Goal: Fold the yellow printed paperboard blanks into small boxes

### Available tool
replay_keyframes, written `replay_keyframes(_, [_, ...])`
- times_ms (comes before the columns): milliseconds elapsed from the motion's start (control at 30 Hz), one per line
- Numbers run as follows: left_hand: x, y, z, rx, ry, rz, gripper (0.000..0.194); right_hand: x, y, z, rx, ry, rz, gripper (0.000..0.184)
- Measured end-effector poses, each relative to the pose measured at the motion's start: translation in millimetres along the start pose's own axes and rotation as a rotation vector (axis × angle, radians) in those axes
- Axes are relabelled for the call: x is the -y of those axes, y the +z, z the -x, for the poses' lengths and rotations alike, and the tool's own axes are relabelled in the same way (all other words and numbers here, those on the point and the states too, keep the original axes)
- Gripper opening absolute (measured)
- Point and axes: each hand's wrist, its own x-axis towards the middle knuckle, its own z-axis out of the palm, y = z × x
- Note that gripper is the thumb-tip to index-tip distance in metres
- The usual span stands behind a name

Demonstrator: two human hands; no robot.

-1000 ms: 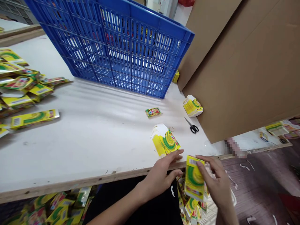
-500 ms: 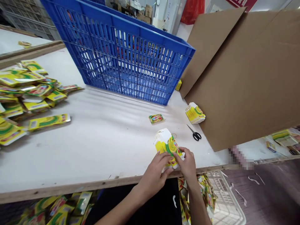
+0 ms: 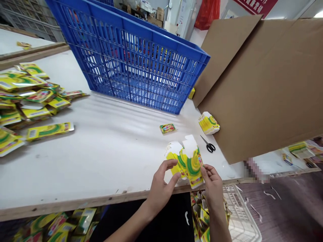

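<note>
A yellow-green printed carton (image 3: 193, 168) with a white flap at its top is pinched by its right edge in my right hand (image 3: 212, 179). Just left of it, a stack of flat cartons (image 3: 174, 155) lies on the table near the front edge. My left hand (image 3: 164, 179) has thumb and fingers apart beside that stack, with nothing gripped between them. Beyond the stack lies a small candy packet (image 3: 167, 128). Black-handled scissors (image 3: 209, 145) rest to the right, and a second carton stack (image 3: 209, 123) leans near the cardboard.
A blue plastic crate (image 3: 136, 64) stands at the back of the white table (image 3: 101, 151). Large brown cardboard (image 3: 264, 90) rises on the right. Filled cartons (image 3: 30, 94) are heaped at left. Below the edge is a white basket (image 3: 242, 215) with packets.
My right hand has drawn one carton off the stack and moved slightly right with it, tilting it up. The left hand's fingers have come off the stack and spread apart.
</note>
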Motion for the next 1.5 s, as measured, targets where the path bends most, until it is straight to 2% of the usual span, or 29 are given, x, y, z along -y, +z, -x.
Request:
replay_keyframes(67, [-2.5,2.1,-3.1,0.068,-0.069,0.245,0.041,6.5,-2.0,12.9,0.044,0.078,-0.171,0.034])
replay_keyframes(167, [-5.8,8.7,-6.5,0.285,-0.137,0.523,0.052,12.6,5.2,30.9,0.132,0.139,-0.270,0.031])
replay_keyframes(233, [-8.2,12.0,-6.8,0.376,-0.153,0.601,0.055,13.1,12.0,38.8,0.171,0.149,-0.287,0.029])
replay_keyframes(333, [-11.5,12.3,-5.2,0.411,-0.174,0.657,0.056,9.8,16.7,43.6,0.199,0.130,-0.281,0.026])
replay_keyframes(500, [-13.6,8.0,-3.0,0.323,-0.185,0.584,0.041,6.8,10.2,43.4,0.274,0.117,-0.265,0.022])
replay_keyframes(600, [-15.1,8.5,-3.0,0.302,-0.209,0.545,0.040,10.7,7.5,45.0,0.286,0.097,-0.187,0.025])
replay_keyframes(733, [-13.8,13.1,-3.3,0.267,-0.256,0.481,0.039,14.1,9.5,48.3,0.223,0.084,-0.073,0.025])
replay_keyframes(833, [-7.1,15.6,-2.8,0.227,-0.232,0.387,0.036,12.8,11.0,48.1,0.158,0.030,0.009,0.027])
replay_keyframes(900, [-3.0,15.1,-1.8,0.157,-0.213,0.326,0.044,13.2,11.4,46.9,0.110,-0.023,0.034,0.027])
replay_keyframes(967, [-2.2,12.6,-0.6,0.129,-0.203,0.287,0.056,16.2,11.7,46.1,0.076,-0.080,0.023,0.039])
replay_keyframes(1067, [-8.7,6.1,-0.2,0.267,-0.191,0.305,0.059,23.7,9.5,46.0,0.106,-0.128,-0.026,0.057])
replay_keyframes(1133, [-14.9,1.4,-1.0,0.387,-0.190,0.326,0.055,27.6,3.8,45.4,0.177,-0.131,-0.040,0.053])
replay_keyframes(1233, [-20.4,-3.4,-1.5,0.497,-0.217,0.328,0.044,30.0,-10.7,41.7,0.288,-0.148,0.035,0.035])
replay_keyframes(1333, [-19.9,-3.8,0.6,0.563,-0.271,0.378,0.034,30.9,-23.2,37.0,0.335,-0.186,0.171,0.021])
replay_keyframes(1400, [-18.5,-2.7,2.7,0.583,-0.294,0.396,0.031,31.7,-25.4,35.2,0.334,-0.237,0.247,0.025])
replay_keyframes(1500, [-17.3,-2.0,4.7,0.572,-0.315,0.402,0.043,32.0,-20.1,35.7,0.280,-0.314,0.278,0.027])
